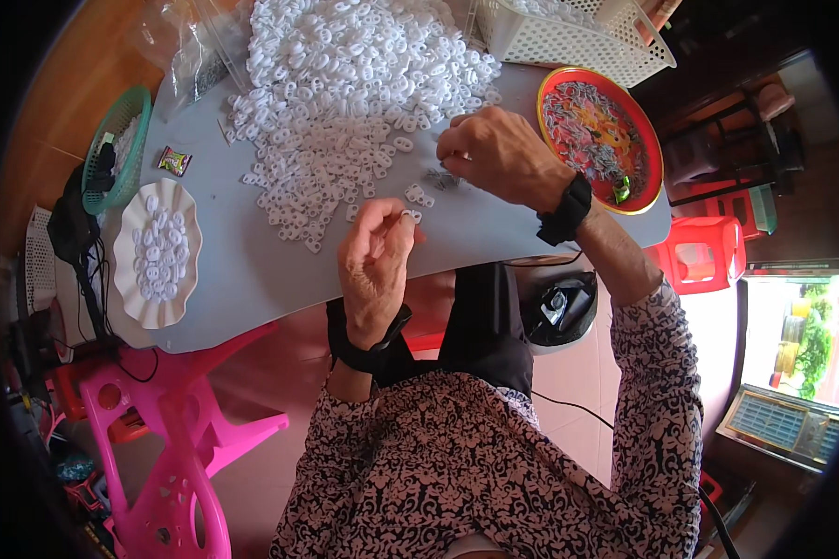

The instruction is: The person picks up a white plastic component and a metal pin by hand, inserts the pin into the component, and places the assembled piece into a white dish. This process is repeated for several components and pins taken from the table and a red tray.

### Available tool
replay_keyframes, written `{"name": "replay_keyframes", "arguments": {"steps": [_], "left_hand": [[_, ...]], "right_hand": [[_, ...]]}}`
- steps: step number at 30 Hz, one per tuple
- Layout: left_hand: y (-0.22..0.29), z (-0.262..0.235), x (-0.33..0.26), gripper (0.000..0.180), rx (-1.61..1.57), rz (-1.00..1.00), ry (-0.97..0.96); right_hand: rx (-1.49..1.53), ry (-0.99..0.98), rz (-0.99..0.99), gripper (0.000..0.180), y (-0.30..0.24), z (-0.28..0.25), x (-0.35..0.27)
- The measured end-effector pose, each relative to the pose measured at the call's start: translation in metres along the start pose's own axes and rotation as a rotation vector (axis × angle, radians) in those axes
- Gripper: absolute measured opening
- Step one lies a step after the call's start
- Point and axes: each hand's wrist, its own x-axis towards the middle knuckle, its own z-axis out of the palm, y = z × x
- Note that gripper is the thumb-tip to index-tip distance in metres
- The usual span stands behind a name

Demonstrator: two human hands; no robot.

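On the grey tabletop (242,270), a white, wavy-edged dish (124,253) holds white oval pieces (163,253). Next spreads a heap of small white, holed plastic pieces (364,56). My left hand (378,261) is half-curled near it; any grip is unclear. Small grey metal bits (441,180) lie beside my right hand (503,156), fingers bent, hold hidden, near a round red yellow-rimmed tray (652,154).

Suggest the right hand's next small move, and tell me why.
Perhaps have the right hand pinch one of the small grey pieces: it is close beside them, while the left hand is near a few loose white pieces. Whether either hand already grips something is unclear.
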Motion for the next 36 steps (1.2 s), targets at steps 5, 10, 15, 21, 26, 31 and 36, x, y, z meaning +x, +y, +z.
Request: {"name": "replay_keyframes", "arguments": {"steps": [5,10,15,21,26,31,36], "left_hand": [[-0.001,0.000,0.000,0.006,-0.005,-0.019,0.011],[0.002,0.001,0.001,0.007,0.028,-0.037,0.020],[-0.003,-0.001,0.001,0.011,-0.003,0.000,-0.010],[0.003,0.001,-0.001,0.011,0.084,0.033,-0.023],[-0.001,0.001,-0.003,0.012,0.100,0.010,-0.061],[-0.001,0.001,-0.001,0.011,0.101,0.009,-0.074],[-0.001,0.003,0.000,0.009,0.087,0.037,-0.037]], "right_hand": [[-0.242,-0.059,-0.033,0.008,-0.010,0.009,-0.002],[-0.306,0.008,-0.012,0.008,-0.013,0.009,0.001],[0.140,0.131,0.130,0.008,-0.014,0.003,-0.006],[0.984,0.070,0.424,0.019,-0.028,0.012,-0.030],[1.496,0.147,0.385,0.018,-0.043,0.031,-0.047],[1.585,0.235,0.442,0.016,-0.060,0.040,-0.047],[1.628,0.265,0.404,0.015,-0.065,0.044,-0.047]]}}
